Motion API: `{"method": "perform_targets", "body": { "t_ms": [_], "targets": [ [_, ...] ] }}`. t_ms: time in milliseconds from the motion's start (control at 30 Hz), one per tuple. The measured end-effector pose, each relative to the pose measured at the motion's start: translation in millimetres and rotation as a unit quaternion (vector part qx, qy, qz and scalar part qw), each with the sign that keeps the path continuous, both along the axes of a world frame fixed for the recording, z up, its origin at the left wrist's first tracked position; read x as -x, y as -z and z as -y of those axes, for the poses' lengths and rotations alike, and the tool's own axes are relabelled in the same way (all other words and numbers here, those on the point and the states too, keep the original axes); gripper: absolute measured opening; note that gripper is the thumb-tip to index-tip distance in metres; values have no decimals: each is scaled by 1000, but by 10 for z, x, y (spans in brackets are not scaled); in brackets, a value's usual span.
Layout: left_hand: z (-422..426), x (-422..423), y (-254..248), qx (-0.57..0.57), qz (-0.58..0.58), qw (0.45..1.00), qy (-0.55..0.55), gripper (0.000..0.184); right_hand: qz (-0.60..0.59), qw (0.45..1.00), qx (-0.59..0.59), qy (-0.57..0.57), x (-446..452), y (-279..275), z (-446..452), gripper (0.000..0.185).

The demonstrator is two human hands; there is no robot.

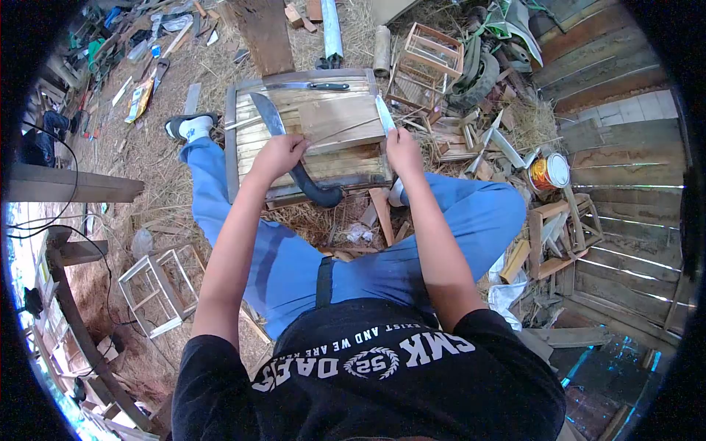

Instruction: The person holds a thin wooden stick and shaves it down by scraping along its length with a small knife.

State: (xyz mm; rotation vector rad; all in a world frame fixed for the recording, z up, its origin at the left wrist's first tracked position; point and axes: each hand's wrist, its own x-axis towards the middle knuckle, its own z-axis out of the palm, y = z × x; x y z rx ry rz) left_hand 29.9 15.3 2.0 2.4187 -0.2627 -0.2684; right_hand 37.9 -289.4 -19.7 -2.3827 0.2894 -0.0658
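My left hand [281, 156] is closed, its fingertips pinching the end of a thin wooden stick [342, 132]. The stick slants up to the right, across a flat wooden board [338, 117], towards the knife. In my right hand [404, 153] is a knife, its pale blade [384, 115] pointing up and away from me; its handle is hidden in the fist. Under my left hand, a machete with a curved black handle [318, 189] lies on a slatted wooden panel [246, 140]. Another knife with a black handle [328, 86] rests near the panel's far edge.
Wooden frames [434, 50], a tyre [476, 82] and offcuts crowd the right side, beside a paint can [549, 172] and a plank wall [625, 154]. A handsaw [159, 72] and a white frame [163, 290] lie left. A person's leg [55, 121] shows at far left.
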Motion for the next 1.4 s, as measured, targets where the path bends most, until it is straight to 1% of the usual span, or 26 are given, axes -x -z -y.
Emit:
{"method": "perform_targets", "body": {
  "t_ms": [67,167,200,333,433,500,567,667,800,833,867,900,967,1033,1167,1200,1300,1333,1400],
  "targets": [
    [1,-12,-9,0,-5,1000,-1,43,-5,998,61,5,-35,0,4,41],
    [0,-34,1,-3,-29,1000,-5,42,-3,997,79,7,-36,-21,-55,40],
    [-5,-41,20,2,-14,1000,3,42,-8,997,79,5,-18,-31,-81,40],
    [-18,-22,35,10,12,1000,20,41,17,998,62,17,86,-88,-192,38],
    [-25,-35,51,18,-17,999,20,40,28,998,55,17,139,-73,-246,38],
    [-15,-37,25,16,-6,1000,24,39,36,998,49,14,208,-55,-345,38],
    [-22,-19,27,14,5,1000,28,39,9,998,-41,-50,378,-39,-597,37],
    [-31,-25,36,8,9,999,36,38,8,997,-11,-82,581,-126,-1003,31],
    [-34,-22,32,-9,16,999,33,37,21,997,-12,-74,454,-175,-797,30],
    [-32,-15,42,-16,13,999,34,37,50,998,-8,-40,349,-36,-622,34],
    [-31,1,23,-15,11,999,36,37,0,1000,-8,-2,258,-165,-476,37],
    [-17,8,-31,-20,12,999,31,37,30,998,34,36,168,-115,-336,39],
    [24,6,-21,-21,14,999,30,37,36,997,50,46,86,-78,-131,37],
    [11,-1,21,-14,38,999,29,37,38,997,49,52,118,-82,-236,37],
    [2,24,-35,-41,24,999,24,36,13,998,45,49,184,-16,-328,38],
    [10,35,-45,-43,26,999,16,37,-12,998,34,42,172,-57,-287,40],
    [26,41,2,-32,38,999,14,37,10,1000,14,11,127,-48,-146,42],
    [25,29,27,-20,48,999,14,36,-32,999,4,3,55,-21,-64,42],
    [13,16,53,-22,53,998,18,36,-26,999,10,23,58,46,-126,42]
  ]
}}
